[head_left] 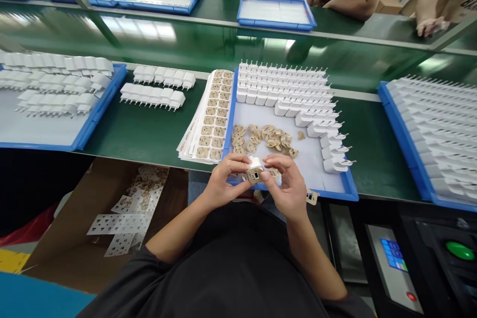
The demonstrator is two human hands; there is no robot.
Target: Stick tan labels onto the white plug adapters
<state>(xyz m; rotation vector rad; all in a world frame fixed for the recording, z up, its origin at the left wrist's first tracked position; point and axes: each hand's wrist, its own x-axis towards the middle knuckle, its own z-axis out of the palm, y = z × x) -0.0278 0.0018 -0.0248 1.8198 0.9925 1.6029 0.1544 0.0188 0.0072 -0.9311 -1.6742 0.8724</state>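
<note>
Between my two hands is a white plug charger, its end with a dark port and a tan sticker turned toward me. My left hand pinches it from the left, thumb below and fingers above. My right hand grips its right side, the thumb pressed at the sticker's edge. Just beyond lies a blue-rimmed tray with rows of white chargers standing prongs up. Loose tan stickers are heaped in the tray. Left of it is a stack of sticker sheets.
More chargers stand in two rows on the green bench. Filled trays flank me at left and right. A cardboard box below holds used sheets. Co-workers' arms rest across the bench. A device with a screen sits low right.
</note>
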